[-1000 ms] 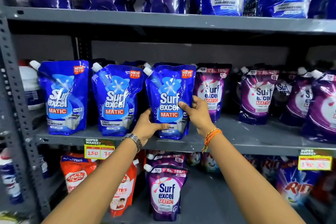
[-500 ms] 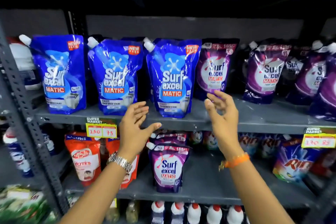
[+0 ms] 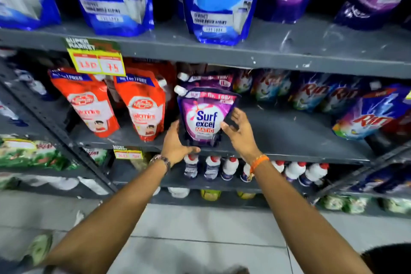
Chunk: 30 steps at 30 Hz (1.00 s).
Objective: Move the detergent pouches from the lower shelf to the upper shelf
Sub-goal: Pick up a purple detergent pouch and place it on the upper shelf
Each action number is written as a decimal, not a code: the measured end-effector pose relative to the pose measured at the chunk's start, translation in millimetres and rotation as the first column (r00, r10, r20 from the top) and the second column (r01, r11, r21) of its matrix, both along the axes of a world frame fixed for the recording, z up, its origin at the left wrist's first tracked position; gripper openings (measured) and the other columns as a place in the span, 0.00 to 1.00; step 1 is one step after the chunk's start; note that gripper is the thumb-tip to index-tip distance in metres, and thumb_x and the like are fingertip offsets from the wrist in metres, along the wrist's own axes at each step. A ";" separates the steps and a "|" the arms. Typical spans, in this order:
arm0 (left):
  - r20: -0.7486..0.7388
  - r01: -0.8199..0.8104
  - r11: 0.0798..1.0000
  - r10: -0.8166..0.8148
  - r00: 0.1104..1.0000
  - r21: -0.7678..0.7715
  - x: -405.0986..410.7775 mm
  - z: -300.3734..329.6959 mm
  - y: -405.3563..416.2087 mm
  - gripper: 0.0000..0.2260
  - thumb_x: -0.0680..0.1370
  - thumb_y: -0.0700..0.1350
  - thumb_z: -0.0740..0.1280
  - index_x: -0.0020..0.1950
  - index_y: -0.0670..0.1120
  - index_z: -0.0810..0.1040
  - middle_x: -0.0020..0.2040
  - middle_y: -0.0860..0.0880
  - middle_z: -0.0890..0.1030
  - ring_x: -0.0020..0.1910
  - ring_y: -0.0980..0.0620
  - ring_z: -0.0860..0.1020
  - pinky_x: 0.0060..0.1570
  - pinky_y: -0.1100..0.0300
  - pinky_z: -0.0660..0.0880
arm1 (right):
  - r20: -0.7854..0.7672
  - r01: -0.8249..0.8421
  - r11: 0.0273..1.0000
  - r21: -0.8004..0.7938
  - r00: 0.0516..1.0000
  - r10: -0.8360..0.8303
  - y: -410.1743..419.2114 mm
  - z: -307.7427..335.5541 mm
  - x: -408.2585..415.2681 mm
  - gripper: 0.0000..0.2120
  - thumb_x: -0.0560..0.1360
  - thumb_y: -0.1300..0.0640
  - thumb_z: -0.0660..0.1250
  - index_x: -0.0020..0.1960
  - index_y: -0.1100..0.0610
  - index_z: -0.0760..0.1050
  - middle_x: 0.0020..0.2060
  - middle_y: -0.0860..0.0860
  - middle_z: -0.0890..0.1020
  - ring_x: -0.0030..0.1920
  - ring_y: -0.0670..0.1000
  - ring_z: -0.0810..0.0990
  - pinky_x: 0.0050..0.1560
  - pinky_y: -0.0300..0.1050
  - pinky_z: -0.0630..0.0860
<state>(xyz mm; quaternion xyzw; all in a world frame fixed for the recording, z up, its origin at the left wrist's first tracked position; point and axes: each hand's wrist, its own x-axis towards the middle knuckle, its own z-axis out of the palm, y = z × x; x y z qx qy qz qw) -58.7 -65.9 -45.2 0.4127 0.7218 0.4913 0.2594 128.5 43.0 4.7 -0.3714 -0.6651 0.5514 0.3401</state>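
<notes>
1. A purple Surf Excel Matic pouch (image 3: 205, 118) stands upright on the lower shelf (image 3: 289, 140), beside red refill pouches (image 3: 142, 107).
2. The left hand (image 3: 178, 142) cups its lower left edge; the right hand (image 3: 239, 131), fingers spread, touches its right side. Neither is clamped yet.
3. It looks soft, liquid-heavy and slick; gripping both sides low seems safest.
4. Half a second ago both hands hovered open below the upper shelf (image 3: 266, 51).

Both arms are reaching forward toward 12 o'clock, converging. Left hand (image 3: 178, 142) is cupping open, thumb pointing to 3 o'clock, watch on the wrist. Right hand (image 3: 239, 132) is spreading open at its 3 o'clock, fingers (image 3: 236, 113) angling to 11 o'clock, orange band on the wrist.
</notes>
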 end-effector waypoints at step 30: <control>-0.175 -0.037 0.998 0.044 0.984 0.041 120.1 32.5 -63.1 0.36 0.60 0.67 0.78 0.61 0.53 0.74 0.52 0.56 0.86 0.48 0.58 0.85 0.42 0.50 0.83 | -0.236 0.081 0.982 0.172 0.971 -0.039 -46.3 45.9 100.9 0.08 0.80 0.55 0.69 0.56 0.45 0.80 0.51 0.42 0.87 0.52 0.43 0.86 0.49 0.37 0.82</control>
